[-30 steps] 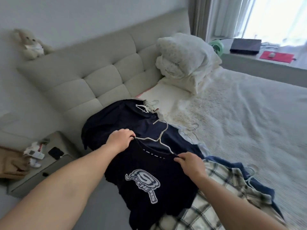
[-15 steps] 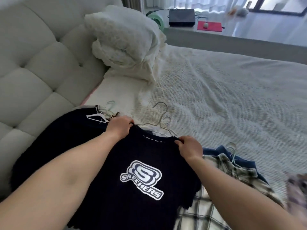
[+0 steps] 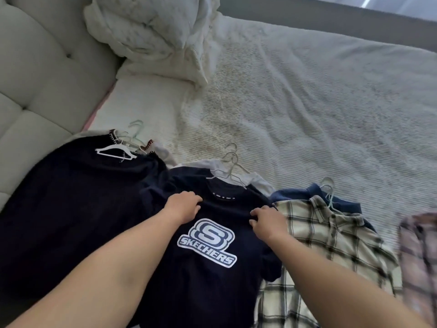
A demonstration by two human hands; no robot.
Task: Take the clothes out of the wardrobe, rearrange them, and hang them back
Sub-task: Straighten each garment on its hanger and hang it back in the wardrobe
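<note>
Lying flat on the bed (image 3: 307, 110), on top of the middle pile, is the navy tee (image 3: 208, 268) with its white logo facing up. A second ago it was being held up by the shoulders; it is now resting on the clothes beneath, so the laying-out step appears nearly done. The left hand (image 3: 183, 207) is pressing the left shoulder with fingers loosely bent; the right hand (image 3: 266, 220) is resting on the right shoulder, fingers spread. Whether either is pinching cloth cannot be told. The tee's hanger (image 3: 228, 179) is sitting in the collar — hook pointing away. A white shirt (image 3: 250, 177) is showing just beneath. A dark garment (image 3: 71, 209) is lying to its left, a plaid shirt (image 3: 326, 235) to its right — both on hangers. Pillows (image 3: 151, 27) are sitting well beyond.
</note>
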